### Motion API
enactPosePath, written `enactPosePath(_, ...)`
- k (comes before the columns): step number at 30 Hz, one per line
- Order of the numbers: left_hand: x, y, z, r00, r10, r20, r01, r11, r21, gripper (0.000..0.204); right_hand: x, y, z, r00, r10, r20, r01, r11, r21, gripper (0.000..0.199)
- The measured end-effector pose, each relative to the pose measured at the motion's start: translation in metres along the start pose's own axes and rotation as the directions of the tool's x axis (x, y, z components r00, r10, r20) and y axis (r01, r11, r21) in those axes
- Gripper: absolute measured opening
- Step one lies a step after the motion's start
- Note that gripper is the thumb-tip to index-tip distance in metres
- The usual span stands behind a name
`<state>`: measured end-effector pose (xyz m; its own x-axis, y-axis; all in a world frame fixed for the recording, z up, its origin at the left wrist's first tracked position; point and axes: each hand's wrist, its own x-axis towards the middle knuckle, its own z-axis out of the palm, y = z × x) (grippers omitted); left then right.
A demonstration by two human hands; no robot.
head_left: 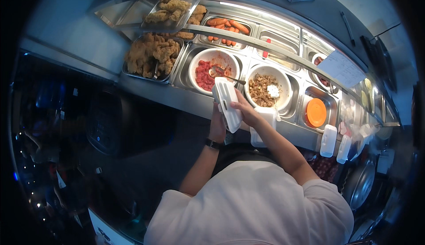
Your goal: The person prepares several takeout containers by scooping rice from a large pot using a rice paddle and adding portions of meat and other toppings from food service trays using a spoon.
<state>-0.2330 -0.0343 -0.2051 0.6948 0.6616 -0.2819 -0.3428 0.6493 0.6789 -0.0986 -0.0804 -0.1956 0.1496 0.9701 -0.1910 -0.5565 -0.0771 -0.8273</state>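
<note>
Both my hands grip a closed white foam takeaway box (227, 102), tilted up on its side in front of the counter. My left hand (216, 126) wraps its left side, and a dark band circles that wrist. My right hand (246, 108) presses on the lid from the right. Just beyond the box stands a white bowl of red food (205, 74) with a spoon (230, 78) in it. To its right is a white bowl of chopped brown food (262, 90) with a light-coloured spoon (273, 92). Another white foam box (261, 135) lies partly hidden under my right forearm.
Fried pieces (152, 55) fill a metal tray at left; sausages (226, 29) lie in a tray behind. An orange lid (315, 112) sits in a pan at right, near foam boxes (328, 141) on the counter edge. A metal rail (283, 52) crosses above the pans.
</note>
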Motion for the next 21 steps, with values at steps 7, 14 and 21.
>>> enactPosePath(7, 0.021, -0.004, -0.024, 0.998, 0.041, -0.051, -0.041, 0.999, 0.016, 0.061, 0.024, 0.029, 0.004, 0.99, 0.072, -0.118, -0.092, 0.979, -0.179, 0.1)
enactPosePath(14, 0.026, 0.011, -0.072, 0.974, -0.109, -0.2, 0.097, 0.993, -0.068, 0.07, 0.044, 0.067, 0.007, 0.849, -0.073, -0.524, -0.161, 0.908, -0.386, 0.111)
enactPosePath(21, 0.066, 0.002, -0.144, 0.955, 0.139, -0.262, 0.129, 0.601, 0.789, 0.048, 0.057, 0.126, 0.015, 0.77, -0.144, -0.622, -0.425, 0.611, -0.668, 0.112)
